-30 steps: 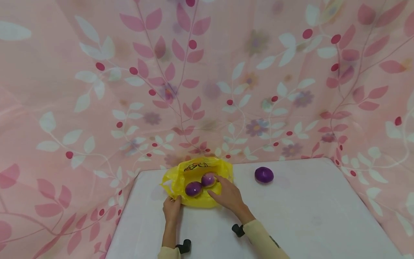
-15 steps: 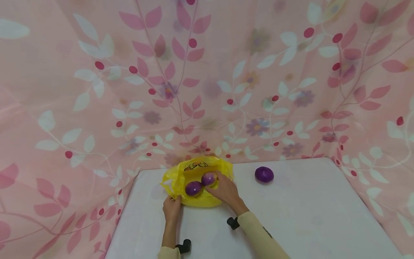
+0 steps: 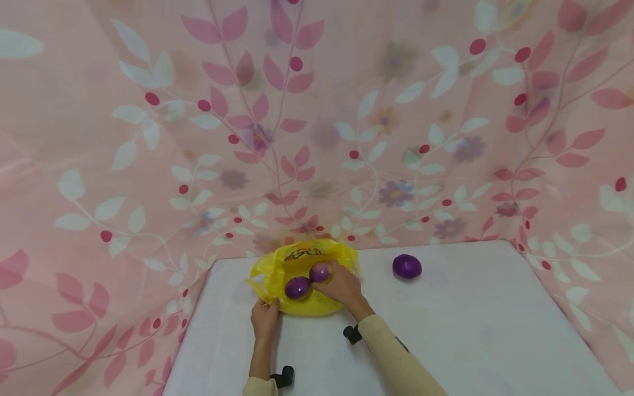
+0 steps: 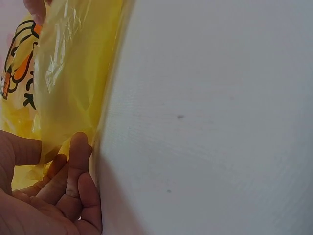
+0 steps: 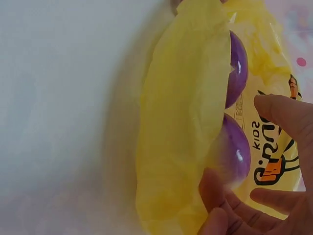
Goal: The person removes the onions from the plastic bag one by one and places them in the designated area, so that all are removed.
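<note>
A yellow plastic bag (image 3: pixel 277 322) with a printed cartoon lies with its mouth held wide on the white surface. Two glossy, round purple objects sit inside it, a left one (image 3: pixel 298 287) and a right one (image 3: pixel 319 271); their exact kind is unclear. My left hand (image 3: pixel 264 322) pinches the bag's near left edge, thumb and fingers on either side of the yellow plastic (image 4: pixel 73 83). My right hand (image 3: pixel 342 285) reaches into the bag, its thumb and fingers around the right purple object (image 5: pixel 234 152). Part of that object is hidden by the hand and bag.
Another round purple object (image 3: pixel 407 267) rests outside the bag, to its right. The white table surface (image 3: pixel 470 330) ends at a pink floral cloth (image 3: pixel 317 137) hanging behind and along both sides. Black wrist-mounted devices show on both arms.
My right hand has moved slightly left and its thumb and fingers have drawn in around the right purple object. The left hand keeps its place on the bag.
</note>
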`<state>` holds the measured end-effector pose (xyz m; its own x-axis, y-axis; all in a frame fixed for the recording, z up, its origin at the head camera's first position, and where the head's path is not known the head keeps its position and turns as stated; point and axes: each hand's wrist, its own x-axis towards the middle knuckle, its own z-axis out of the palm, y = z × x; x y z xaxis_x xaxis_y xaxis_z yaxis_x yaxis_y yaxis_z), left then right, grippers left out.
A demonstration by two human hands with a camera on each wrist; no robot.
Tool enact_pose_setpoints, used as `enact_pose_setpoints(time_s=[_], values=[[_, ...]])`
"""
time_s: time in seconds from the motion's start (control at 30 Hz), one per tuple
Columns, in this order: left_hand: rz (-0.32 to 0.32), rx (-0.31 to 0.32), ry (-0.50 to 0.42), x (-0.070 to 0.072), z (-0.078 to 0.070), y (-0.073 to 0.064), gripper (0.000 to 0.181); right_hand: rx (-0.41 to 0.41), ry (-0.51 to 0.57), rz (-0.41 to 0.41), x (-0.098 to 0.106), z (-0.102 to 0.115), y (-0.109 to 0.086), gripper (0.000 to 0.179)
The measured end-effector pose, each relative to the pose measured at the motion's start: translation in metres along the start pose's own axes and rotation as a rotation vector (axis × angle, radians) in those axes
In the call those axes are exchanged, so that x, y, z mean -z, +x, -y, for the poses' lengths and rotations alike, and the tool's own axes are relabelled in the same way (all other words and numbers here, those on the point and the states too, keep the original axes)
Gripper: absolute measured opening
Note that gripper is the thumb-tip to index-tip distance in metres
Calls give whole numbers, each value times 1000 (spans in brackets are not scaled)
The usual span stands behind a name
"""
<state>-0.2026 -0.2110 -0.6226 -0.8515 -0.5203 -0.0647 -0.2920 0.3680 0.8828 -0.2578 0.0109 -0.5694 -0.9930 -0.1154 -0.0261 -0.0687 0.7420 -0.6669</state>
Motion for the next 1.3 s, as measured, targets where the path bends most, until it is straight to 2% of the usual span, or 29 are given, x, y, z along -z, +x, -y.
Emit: enact_pose_setpoints(time_s=[0.2,0.43,0.67,0.93,1.3], values=[[14,14,11,-1,1,1,30,-21,-44,13,1,3,6,73],[2,-3,4,-1,-1,0,31,-59,-75,48,-3,8,9,73],[7,14,3,-1,0,0,30,-64,-63,61,-8,10,13,74],[-8,-28,-25,0,2,-1,23,-83,-53,81,-9,8,15,75],[-17,-40,-32,0,2,-1,20,-70,-68,55,-14,3,14,69]])
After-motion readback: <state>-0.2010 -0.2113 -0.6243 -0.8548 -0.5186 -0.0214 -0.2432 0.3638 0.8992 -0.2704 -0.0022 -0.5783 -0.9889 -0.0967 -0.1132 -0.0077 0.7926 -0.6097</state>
